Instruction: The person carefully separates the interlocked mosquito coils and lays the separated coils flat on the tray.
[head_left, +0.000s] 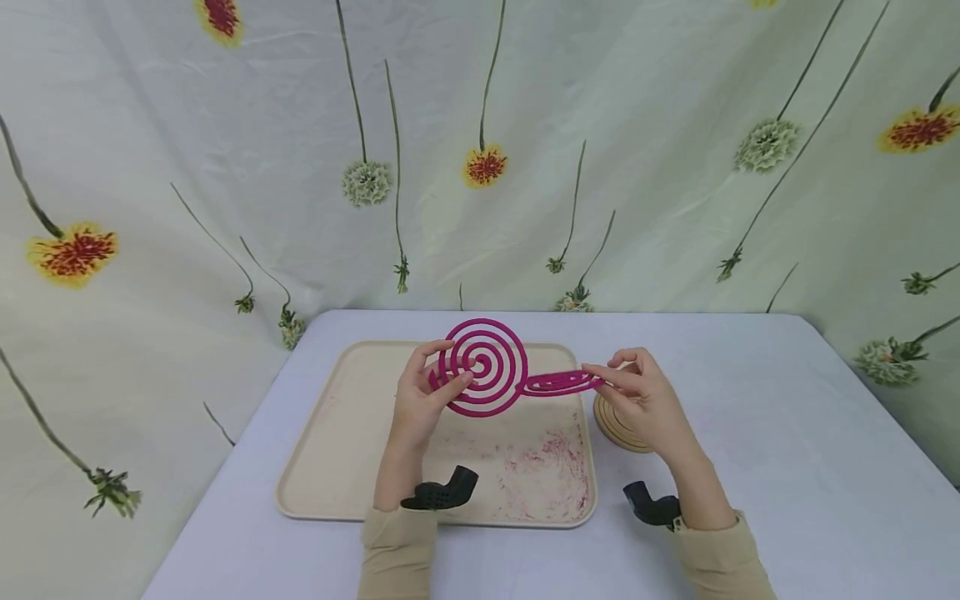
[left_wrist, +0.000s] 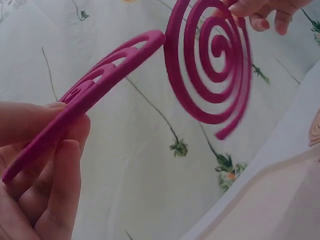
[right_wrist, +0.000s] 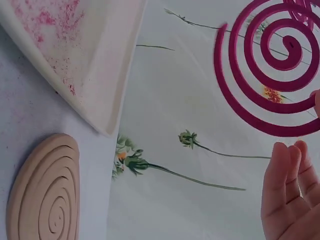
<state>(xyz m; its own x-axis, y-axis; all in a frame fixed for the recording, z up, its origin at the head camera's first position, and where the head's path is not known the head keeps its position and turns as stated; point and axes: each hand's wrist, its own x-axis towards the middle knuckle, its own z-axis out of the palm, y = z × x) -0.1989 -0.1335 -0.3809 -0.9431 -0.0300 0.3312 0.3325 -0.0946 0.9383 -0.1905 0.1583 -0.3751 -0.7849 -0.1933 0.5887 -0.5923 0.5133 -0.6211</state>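
A magenta mosquito coil is held raised above the tray, its spiral face toward the head camera. My left hand grips its left side between thumb and fingers. A second magenta mosquito coil appears almost edge-on in the head view, its left edge meeting the first coil's right rim. The right hand pinches this one at its far right edge. From the right wrist, its open spiral shows with a loose outer end. In the left wrist view the first coil slants away from the fingers.
Beneath the left hand lies a cream tray with pink smudges toward its right side. Just right of the tray, a tan coil rests on the white table, partly behind the right hand. A flower-printed cloth hangs behind the table.
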